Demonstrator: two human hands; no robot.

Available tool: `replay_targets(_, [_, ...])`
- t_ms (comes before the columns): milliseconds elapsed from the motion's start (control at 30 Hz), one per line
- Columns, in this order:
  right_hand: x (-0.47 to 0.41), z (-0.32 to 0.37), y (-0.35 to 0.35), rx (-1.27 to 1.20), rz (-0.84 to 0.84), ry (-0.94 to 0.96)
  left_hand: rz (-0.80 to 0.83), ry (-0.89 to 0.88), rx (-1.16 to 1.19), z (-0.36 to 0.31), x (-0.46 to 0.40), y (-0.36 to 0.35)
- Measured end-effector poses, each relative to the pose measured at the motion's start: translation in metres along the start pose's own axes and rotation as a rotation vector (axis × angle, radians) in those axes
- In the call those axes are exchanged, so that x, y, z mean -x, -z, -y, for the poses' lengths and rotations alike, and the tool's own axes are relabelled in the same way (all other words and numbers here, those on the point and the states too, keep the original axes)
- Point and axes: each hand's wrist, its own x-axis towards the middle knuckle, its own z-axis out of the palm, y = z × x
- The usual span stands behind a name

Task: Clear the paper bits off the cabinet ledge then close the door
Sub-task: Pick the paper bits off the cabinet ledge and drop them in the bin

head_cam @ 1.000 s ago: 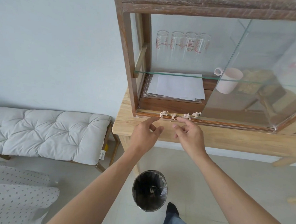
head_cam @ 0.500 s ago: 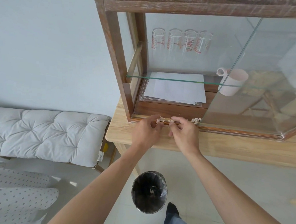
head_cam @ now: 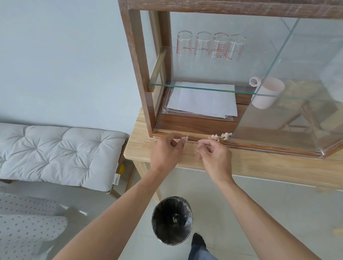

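A wooden cabinet with glass sides stands on a light wood table, its sliding glass door (head_cam: 302,81) pushed to the right. On the cabinet ledge (head_cam: 198,136) lie two crumpled paper bits (head_cam: 221,136). My left hand (head_cam: 166,152) pinches one paper bit (head_cam: 183,138) between thumb and fingertips just in front of the ledge. My right hand (head_cam: 215,158) is closed on another paper bit (head_cam: 197,150), held a little lower, over the table edge.
A black-lined bin (head_cam: 172,220) with a few scraps stands on the floor below my hands. Inside the cabinet are white sheets (head_cam: 203,102), several glasses (head_cam: 211,46) and a pink mug (head_cam: 266,91). A cushioned bench (head_cam: 50,154) sits at left.
Both hands reached to the ledge, each pinched a paper bit, and have drawn back slightly toward me. Two bits stay on the ledge.
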Motion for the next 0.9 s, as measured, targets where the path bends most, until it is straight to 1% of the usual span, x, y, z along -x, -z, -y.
replay_targets(100, [0.008,-0.002,0.002,0.037,-0.004,-0.012,0.004,0.008,0.032,0.009,0.012,0.005])
replay_targets(267, [0.015,-0.001,0.004,0.115,0.042,-0.104,0.005,-0.006,0.057,0.017,0.033,0.016])
replay_targets(400, [0.012,0.006,0.006,0.148,0.043,-0.144,-0.003,-0.011,0.051,0.024,0.05,0.027])
replay_targets(633, [0.029,0.006,0.009,0.238,0.035,-0.133,0.011,0.033,0.052,0.038,0.075,0.043])
replay_targets(767, [0.038,0.003,0.008,0.218,0.019,-0.114,0.018,0.044,0.036,0.044,0.086,0.044])
replay_targets(900, [0.052,-0.005,0.008,0.176,0.061,-0.074,0.026,0.064,0.031,0.053,0.096,0.043])
